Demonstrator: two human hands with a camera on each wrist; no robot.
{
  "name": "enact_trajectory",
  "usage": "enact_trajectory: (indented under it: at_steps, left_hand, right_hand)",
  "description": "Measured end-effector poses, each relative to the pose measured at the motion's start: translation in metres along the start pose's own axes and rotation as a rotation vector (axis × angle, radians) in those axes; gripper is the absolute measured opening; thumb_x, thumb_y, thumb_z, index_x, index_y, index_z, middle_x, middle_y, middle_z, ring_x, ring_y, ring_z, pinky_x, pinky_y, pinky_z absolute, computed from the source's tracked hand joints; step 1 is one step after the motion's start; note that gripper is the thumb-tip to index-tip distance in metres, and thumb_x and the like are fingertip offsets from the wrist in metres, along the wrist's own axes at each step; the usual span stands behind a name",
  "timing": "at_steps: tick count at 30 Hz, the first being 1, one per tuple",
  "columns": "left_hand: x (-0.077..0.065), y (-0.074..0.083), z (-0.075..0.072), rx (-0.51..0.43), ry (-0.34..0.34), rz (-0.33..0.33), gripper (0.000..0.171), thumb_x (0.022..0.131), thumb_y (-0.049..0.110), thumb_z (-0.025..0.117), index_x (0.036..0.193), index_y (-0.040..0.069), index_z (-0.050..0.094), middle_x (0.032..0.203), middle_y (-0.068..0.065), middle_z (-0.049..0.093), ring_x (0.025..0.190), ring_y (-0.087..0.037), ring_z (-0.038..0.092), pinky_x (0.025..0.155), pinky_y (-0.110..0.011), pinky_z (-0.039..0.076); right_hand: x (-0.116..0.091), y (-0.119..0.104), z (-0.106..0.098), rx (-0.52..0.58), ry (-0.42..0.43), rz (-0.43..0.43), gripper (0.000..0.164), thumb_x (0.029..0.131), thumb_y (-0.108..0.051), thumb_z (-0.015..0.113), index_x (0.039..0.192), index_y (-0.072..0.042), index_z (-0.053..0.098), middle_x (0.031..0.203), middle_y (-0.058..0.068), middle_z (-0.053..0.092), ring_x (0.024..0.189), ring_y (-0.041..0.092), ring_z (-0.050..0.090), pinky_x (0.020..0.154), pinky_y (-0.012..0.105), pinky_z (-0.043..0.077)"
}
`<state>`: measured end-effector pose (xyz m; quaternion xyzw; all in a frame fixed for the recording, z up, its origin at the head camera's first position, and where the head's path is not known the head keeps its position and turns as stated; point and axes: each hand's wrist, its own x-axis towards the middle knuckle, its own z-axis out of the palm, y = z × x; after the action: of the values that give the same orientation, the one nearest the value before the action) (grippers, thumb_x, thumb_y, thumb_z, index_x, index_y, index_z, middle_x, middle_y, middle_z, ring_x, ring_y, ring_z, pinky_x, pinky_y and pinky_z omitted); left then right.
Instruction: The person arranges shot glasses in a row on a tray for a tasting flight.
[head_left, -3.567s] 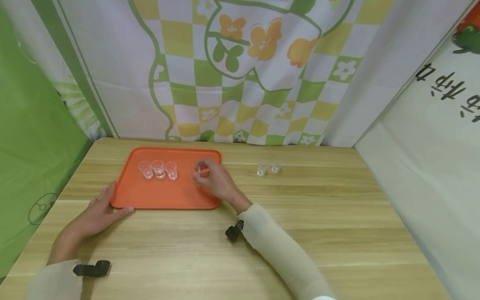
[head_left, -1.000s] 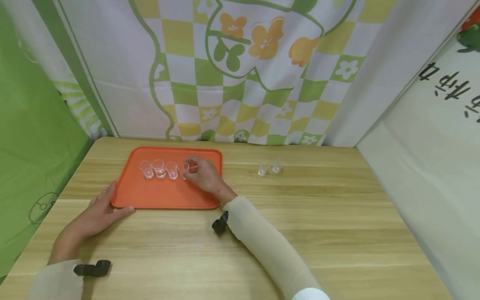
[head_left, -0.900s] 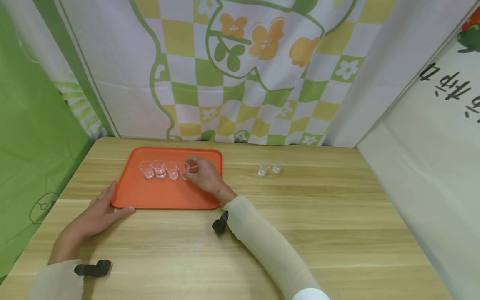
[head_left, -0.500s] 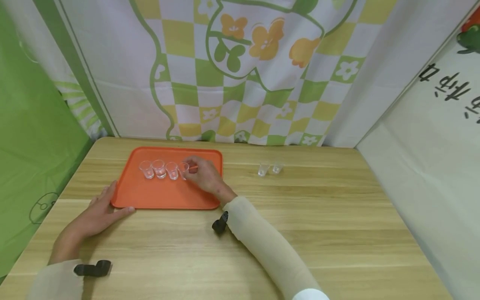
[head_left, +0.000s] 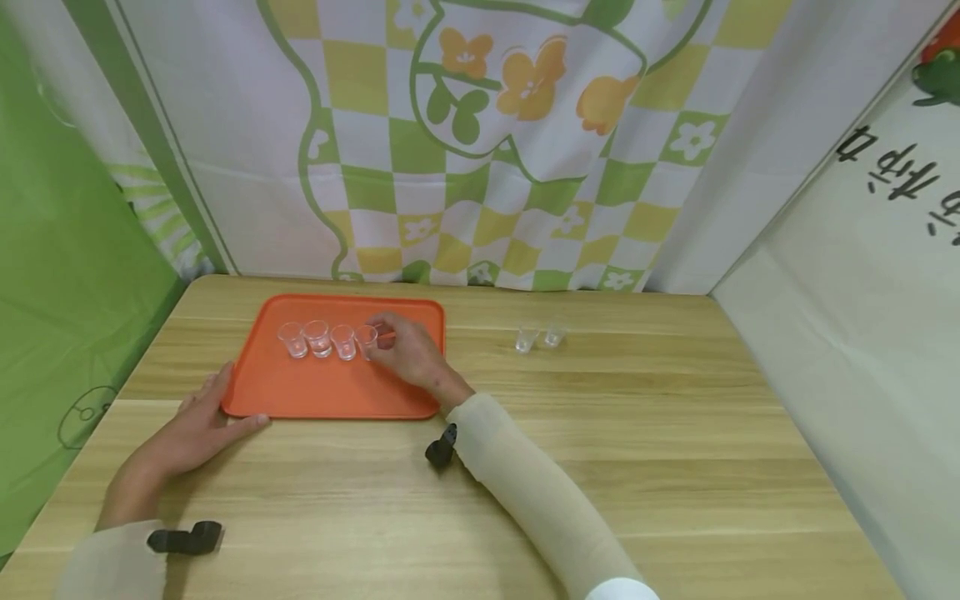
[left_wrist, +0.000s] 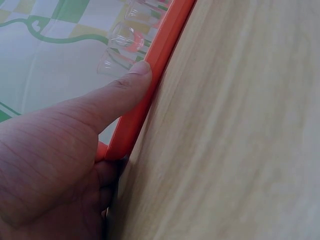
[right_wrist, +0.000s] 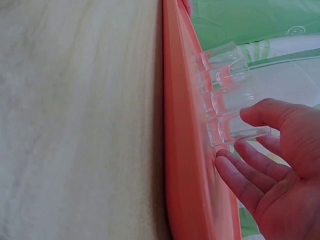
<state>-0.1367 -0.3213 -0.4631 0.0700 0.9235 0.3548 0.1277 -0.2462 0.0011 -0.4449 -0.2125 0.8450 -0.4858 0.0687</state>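
Note:
In the head view an orange tray (head_left: 337, 392) lies on the wooden table. On it stands a row of small clear shot glasses, among them the leftmost one (head_left: 293, 342), another (head_left: 318, 340) and a third (head_left: 344, 342). My right hand (head_left: 411, 352) holds the shot glass (right_wrist: 227, 131) at the right end between thumb and fingers, upright and close beside its neighbour. Its far side is partly hidden by my fingers. My left hand (head_left: 193, 429) holds the tray's near left corner, thumb along the front rim and fingers at the left side.
Two more clear shot glasses, a nearer one (head_left: 526, 339) and one farther right (head_left: 555, 334), stand on the table (head_left: 637, 450) right of the tray. A patterned curtain (head_left: 480, 167) hangs behind the table's back edge.
Since the oldest frame my right hand has moved left with the shot glass, bringing it to the end of the row. Over the last second both hands stay still.

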Motion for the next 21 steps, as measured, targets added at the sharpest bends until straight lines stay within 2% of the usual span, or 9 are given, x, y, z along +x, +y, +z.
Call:
enact_trajectory:
  at_steps: [6, 13, 21]
  left_hand:
    - [0.0, 0.0, 0.0, 0.001, -0.001, 0.006, 0.105, 0.102, 0.048, 0.06, 0.162, 0.003, -0.014, 0.162, -0.038, -0.011, 0.143, -0.065, -0.012, 0.108, -0.081, -0.003]
    - [-0.001, 0.001, 0.0, 0.008, -0.001, -0.001, 0.105, 0.103, 0.048, 0.06, 0.162, 0.004, -0.015, 0.161, -0.04, -0.01, 0.14, -0.069, -0.012, 0.106, -0.083, -0.002]
    - [0.0, 0.0, 0.0, 0.002, -0.001, 0.0, 0.105, 0.102, 0.049, 0.06, 0.162, 0.005, -0.014, 0.161, -0.039, -0.01, 0.142, -0.066, -0.013, 0.108, -0.081, -0.004]
  right_hand:
    - [-0.001, 0.002, -0.001, 0.007, 0.003, 0.009, 0.049, 0.093, -0.011, 0.079, 0.138, -0.005, 0.06, 0.123, 0.011, 0.069, 0.112, 0.023, 0.068, 0.087, 0.023, 0.055]
    - [-0.005, 0.002, -0.004, -0.043, 0.002, 0.005, 0.055, 0.093, -0.018, 0.08, 0.142, -0.006, 0.056, 0.128, 0.008, 0.066, 0.117, 0.025, 0.064, 0.092, 0.028, 0.053]
    - [-0.012, 0.001, -0.012, -0.075, 0.008, -0.01, 0.063, 0.093, -0.022, 0.08, 0.147, -0.006, 0.051, 0.137, 0.01, 0.061, 0.125, 0.026, 0.058, 0.1, 0.033, 0.05]
